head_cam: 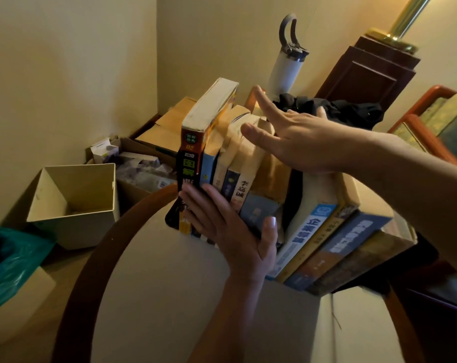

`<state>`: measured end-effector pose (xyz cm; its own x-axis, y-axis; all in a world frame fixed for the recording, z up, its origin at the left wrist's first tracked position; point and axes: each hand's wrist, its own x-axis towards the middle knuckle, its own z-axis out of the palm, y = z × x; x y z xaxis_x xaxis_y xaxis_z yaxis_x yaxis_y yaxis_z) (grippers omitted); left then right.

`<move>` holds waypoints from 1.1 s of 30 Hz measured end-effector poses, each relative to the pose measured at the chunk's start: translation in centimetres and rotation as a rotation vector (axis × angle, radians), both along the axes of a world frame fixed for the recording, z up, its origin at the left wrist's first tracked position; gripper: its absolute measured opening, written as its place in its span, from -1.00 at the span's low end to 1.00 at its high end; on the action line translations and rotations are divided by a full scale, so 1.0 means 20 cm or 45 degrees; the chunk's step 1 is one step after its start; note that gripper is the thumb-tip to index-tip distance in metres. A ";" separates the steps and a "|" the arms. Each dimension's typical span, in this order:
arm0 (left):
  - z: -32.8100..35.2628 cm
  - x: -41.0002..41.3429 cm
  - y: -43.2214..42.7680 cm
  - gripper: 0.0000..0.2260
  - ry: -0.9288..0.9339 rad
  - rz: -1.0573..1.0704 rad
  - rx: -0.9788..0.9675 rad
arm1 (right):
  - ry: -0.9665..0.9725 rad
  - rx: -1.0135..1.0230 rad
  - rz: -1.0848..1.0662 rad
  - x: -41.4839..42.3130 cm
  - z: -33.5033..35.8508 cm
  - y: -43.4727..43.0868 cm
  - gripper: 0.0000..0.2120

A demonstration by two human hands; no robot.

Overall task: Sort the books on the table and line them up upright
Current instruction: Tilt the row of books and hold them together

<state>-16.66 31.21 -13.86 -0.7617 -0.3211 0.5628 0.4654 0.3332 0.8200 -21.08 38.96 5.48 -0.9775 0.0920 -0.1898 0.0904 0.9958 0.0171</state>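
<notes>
Over on the left, off the table, an open cream box [75, 200] sits on the floor next to some cardboard cartons [148, 142] (not part of the job, by the look of it). Now to the round table [96, 258], where the action is. A tall book [193, 153] with a red and black spine stands at the left end of the line, and a pack of upright books [232, 179] is pressed close beside it, spines toward us.

The left hand [232, 231] lies flat against those spines low down, fingers straight and thumb spread wide. It grips nothing; I'd say it's there to square the spines and stop the feet sliding. The right hand [298, 142] comes in from the right, flat too, fingers straight and fanned, with the palm over the tops of the pack. It looks set to brace the pack so it doesn't tip, though I can't tell how firmly it bears down.

Further right, the leaning books [326, 244] slope away together, still to be stood up, so the job looks roughly half done. Behind them, a white bottle [285, 72] and a black cloth [340, 111] crowd the back of the table.
</notes>
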 end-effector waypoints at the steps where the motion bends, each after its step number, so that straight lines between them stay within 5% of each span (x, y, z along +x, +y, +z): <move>1: 0.00 0.00 0.01 -0.07 -0.013 0.004 0.009 | -0.013 0.033 -0.014 0.02 0.00 0.02 -0.18; 33: -0.07 0.01 0.04 -0.22 0.075 0.040 0.042 | 0.015 -0.018 0.000 0.06 -0.02 0.03 -0.18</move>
